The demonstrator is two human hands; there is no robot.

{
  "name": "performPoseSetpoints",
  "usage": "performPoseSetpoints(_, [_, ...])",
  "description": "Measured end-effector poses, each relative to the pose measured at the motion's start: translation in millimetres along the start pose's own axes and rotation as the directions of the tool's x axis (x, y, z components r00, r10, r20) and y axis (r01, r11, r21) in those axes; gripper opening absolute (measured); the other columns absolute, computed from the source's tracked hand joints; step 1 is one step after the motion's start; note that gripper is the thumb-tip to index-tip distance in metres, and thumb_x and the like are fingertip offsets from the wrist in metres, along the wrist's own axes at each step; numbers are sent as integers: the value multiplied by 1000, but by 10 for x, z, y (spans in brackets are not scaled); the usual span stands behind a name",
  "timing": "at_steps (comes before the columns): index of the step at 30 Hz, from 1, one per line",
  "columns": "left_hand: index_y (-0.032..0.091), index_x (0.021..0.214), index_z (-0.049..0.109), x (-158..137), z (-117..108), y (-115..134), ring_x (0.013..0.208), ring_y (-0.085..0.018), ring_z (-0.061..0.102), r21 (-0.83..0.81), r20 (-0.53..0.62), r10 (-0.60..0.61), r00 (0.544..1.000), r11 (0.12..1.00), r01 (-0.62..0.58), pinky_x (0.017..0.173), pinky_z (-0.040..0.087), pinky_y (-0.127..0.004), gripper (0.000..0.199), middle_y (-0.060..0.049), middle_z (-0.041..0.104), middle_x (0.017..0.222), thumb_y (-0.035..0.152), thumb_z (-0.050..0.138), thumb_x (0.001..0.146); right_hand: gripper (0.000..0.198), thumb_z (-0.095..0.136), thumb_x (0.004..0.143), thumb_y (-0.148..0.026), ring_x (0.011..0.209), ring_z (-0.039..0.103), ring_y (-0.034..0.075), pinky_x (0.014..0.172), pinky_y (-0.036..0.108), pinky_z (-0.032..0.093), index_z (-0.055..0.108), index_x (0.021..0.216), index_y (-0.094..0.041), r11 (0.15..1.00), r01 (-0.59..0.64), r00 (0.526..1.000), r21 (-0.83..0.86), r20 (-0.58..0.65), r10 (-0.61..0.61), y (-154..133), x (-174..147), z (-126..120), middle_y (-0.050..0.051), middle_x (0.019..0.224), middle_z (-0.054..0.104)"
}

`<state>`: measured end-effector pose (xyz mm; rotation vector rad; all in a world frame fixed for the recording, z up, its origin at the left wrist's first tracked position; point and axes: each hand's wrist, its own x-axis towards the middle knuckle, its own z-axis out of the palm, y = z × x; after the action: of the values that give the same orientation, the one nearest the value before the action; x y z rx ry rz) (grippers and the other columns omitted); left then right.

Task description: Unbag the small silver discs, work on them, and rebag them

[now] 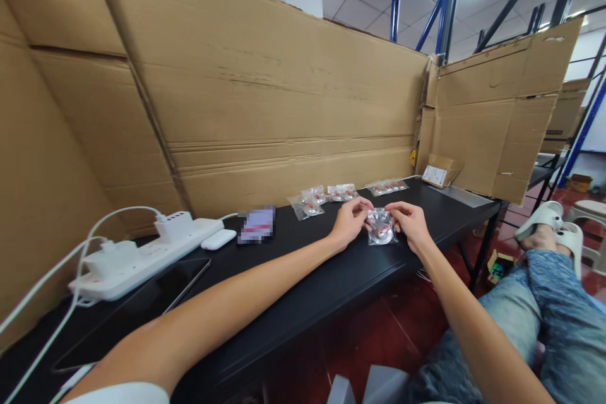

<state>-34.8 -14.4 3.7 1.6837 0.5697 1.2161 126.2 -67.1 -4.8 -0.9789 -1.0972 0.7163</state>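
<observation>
From close above the near side of the black table [326, 281], the head camera looks forward and down across it.

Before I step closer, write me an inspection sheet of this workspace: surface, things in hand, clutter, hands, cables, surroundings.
Surface: black table, things mostly along its back and left end.
Things in hand: small clear bag with a round silvery piece inside; similar bags lie behind it.
Clutter: phone, its screen blurred; white case, tablet and power strip, all left.
Hands: left hand and right hand hold the small clear bag near its top, one each side.
Cables: white cables by the power strip.
Surroundings: cardboard walls, blue rack, red floor.
</observation>
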Motion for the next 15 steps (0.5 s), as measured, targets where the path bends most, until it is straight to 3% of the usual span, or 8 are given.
performPoseSetpoints(3, [13, 73, 65, 19, -5, -9, 60, -12, 61, 28, -39, -21, 999, 999, 22, 51, 56, -24, 14, -3, 61, 73, 16, 52, 77, 18, 65, 63, -27, 47, 46, 10, 42, 22, 34, 72, 74, -14, 1000, -20, 1000, 1, 3, 20, -21, -1, 6, 1, 57, 61])
performPoseSetpoints(6, [13, 74, 66, 16, -4, 2, 60, -14, 61, 37, -64, -23, 998, 999, 25, 53, 56, -26, 13, -4, 62, 70, 19, 54, 76, 19, 68, 65, -33, 54, 50, 11, 45, 22, 36, 68, 70, -15, 1000, -3, 1000, 13, -15, 3, -32, 2, 15, 2, 66, 64])
performPoseSetpoints(10, [14, 77, 63, -2, -5, 5, 62, -16, 64, 76, -32, 49, 998, 996, -47, 55, 56, -29, 8, -3, 63, 71, 20, 62, 72, 37, 78, 60, -42, 50, 48, 10, 46, 21, 35, 63, 84, -18, 999, -31, 999, 44, -36, 32, 16, 18, 19, -3, 60, 60])
performPoseSetpoints(15, [16, 91, 61, -1, -18, -21, 61, -14, 64, 64, -4, 53, 999, 997, -53, 56, 53, -27, 21, -3, 65, 75, 25, 67, 72, 41, 83, 52, -42, 62, 56, 14, 59, 24, 43, 65, 76, -14, 997, -55, 993, -57, 99, 60, 24, 6, 11, 2, 66, 64])
